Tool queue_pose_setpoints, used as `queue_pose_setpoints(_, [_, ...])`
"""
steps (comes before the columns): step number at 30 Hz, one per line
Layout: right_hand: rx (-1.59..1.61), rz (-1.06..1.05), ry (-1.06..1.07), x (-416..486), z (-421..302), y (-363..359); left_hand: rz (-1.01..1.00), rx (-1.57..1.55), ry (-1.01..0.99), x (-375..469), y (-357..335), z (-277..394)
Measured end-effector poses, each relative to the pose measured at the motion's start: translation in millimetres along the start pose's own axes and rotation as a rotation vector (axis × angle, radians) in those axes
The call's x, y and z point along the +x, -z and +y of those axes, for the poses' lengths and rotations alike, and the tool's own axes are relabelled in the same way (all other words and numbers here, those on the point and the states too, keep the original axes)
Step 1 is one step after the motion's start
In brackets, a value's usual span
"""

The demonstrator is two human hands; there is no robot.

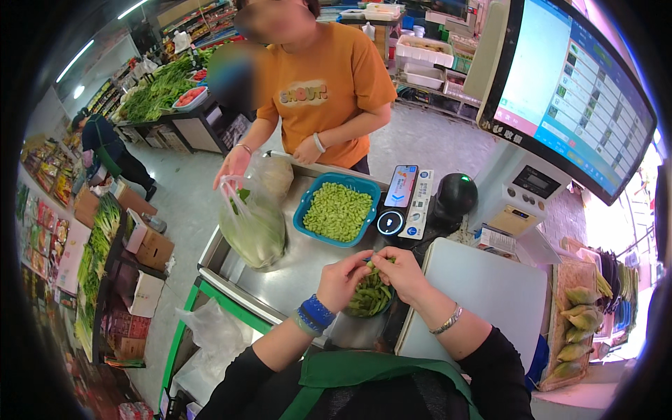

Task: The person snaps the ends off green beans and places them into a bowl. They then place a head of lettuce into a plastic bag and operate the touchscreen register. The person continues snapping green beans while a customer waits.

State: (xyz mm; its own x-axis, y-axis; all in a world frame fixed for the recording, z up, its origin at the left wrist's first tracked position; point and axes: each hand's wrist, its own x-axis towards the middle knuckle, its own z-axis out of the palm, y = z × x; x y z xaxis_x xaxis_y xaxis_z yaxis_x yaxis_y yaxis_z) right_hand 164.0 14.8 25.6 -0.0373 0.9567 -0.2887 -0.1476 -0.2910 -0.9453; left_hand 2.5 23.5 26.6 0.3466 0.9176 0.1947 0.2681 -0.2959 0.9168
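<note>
My left hand [340, 278] and my right hand [403, 274] meet fingertip to fingertip, pinching a green bean pod [371, 265] between them. Directly below is a bowl of unshelled green pods [370, 298], its rim partly hidden by my hands. A blue plastic basket [300, 223] full of shelled green beans [336, 212] sits just beyond, on the stainless-steel counter [302, 273]. Left of the basket, a clear plastic bag [254, 231] with a large pale-green vegetable stands on the counter. The hand of a person across the counter [234, 165] is at its handles.
That person wears an orange T-shirt [325, 79]. A payment device [397, 210] and a black rounded device [455, 194] stand right of the basket. Beside my right arm lies a flat scale platform [483, 299] under a large screen [567, 94]. Corn [580, 320] fills a woven tray further right.
</note>
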Motion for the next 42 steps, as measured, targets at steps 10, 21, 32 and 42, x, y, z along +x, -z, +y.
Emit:
queue_pose_setpoints(10, [0.222,0.011,-0.062,3,5,-4,0.053,0.142,-0.235,11,-2,3])
queue_pose_setpoints(21, [0.280,0.111,-0.117,4,-5,5,0.270,0.213,-0.091,81,27,-69])
queue_pose_setpoints(32, [0.470,0.036,-0.176,6,-4,10,-0.448,0.655,-0.130,-27,-40,-81])
queue_pose_setpoints(42, [0.295,-0.006,-0.194,3,-6,8,-0.550,0.541,0.030,-20,-25,-90])
